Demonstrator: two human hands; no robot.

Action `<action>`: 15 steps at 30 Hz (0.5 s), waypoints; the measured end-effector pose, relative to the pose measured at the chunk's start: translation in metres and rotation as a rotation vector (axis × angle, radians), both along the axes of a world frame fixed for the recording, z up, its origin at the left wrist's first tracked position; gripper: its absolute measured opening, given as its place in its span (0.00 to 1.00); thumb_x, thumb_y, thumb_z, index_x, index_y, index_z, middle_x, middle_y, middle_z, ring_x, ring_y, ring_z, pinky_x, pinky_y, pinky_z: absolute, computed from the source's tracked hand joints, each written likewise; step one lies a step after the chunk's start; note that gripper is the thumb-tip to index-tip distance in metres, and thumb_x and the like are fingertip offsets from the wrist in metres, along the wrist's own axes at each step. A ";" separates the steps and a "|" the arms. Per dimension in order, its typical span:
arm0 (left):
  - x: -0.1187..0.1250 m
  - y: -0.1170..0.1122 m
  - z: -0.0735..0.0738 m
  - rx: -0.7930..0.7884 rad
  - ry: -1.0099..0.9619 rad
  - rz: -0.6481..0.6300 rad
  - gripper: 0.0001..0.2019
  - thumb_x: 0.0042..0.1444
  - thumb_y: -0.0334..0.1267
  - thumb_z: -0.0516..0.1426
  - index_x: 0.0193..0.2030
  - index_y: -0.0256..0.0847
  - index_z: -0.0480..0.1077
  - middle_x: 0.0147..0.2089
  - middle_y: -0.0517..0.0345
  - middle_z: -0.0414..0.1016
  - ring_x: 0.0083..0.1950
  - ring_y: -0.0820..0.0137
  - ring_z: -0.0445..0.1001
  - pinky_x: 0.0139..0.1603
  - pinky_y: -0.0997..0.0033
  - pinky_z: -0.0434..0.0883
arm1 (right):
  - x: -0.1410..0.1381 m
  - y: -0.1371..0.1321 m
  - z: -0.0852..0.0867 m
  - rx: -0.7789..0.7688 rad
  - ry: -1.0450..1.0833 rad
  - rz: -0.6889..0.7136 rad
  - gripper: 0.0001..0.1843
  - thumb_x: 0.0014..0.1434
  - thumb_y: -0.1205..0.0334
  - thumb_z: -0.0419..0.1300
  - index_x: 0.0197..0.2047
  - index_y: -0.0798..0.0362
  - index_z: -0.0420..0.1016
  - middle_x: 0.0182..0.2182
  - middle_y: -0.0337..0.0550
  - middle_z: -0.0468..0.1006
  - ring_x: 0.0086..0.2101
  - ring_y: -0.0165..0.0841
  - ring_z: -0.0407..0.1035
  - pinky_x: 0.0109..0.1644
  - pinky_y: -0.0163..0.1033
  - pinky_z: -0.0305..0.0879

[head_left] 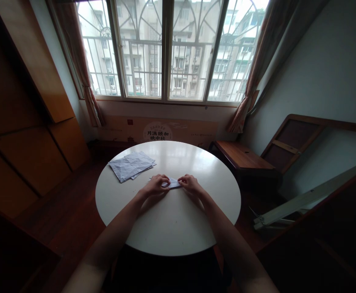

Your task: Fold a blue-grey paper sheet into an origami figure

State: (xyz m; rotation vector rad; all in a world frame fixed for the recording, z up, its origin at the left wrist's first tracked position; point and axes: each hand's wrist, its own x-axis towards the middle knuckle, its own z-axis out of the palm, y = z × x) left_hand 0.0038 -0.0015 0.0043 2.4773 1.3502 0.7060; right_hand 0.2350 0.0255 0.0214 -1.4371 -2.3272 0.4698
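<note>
A small folded sheet of paper [174, 184] lies near the middle of the round white table, with both hands on it. My left hand [157, 185] pinches its left end, fingers curled over the edge. At the opposite end, my right hand [190, 184] grips the paper between thumb and fingers. Part of the paper is hidden under the fingers. To the left and farther back rests a stack of creased, pale grey-blue paper sheets [132, 166], apart from both hands.
The round white table [178, 228] fills the centre. Behind it, a long printed box [184, 128] stands under the barred window. A low wooden stool or bench [242, 155] is at the right, beside a leaning framed panel [290, 140]. Orange-brown cabinets [28, 150] line the left.
</note>
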 end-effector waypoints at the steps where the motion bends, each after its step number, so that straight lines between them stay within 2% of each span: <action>1: 0.000 0.000 0.000 -0.001 0.001 0.000 0.11 0.55 0.44 0.61 0.43 0.46 0.78 0.51 0.55 0.76 0.54 0.60 0.71 0.59 0.61 0.63 | 0.000 0.001 -0.001 0.001 0.000 0.001 0.14 0.61 0.56 0.57 0.45 0.47 0.81 0.40 0.45 0.77 0.40 0.35 0.69 0.45 0.37 0.61; 15: 0.001 -0.001 0.003 -0.012 0.007 0.005 0.11 0.55 0.45 0.60 0.43 0.46 0.78 0.52 0.55 0.75 0.55 0.60 0.70 0.60 0.59 0.63 | 0.001 0.000 0.001 -0.004 0.002 0.016 0.14 0.61 0.57 0.57 0.46 0.48 0.81 0.40 0.46 0.77 0.41 0.36 0.69 0.45 0.38 0.61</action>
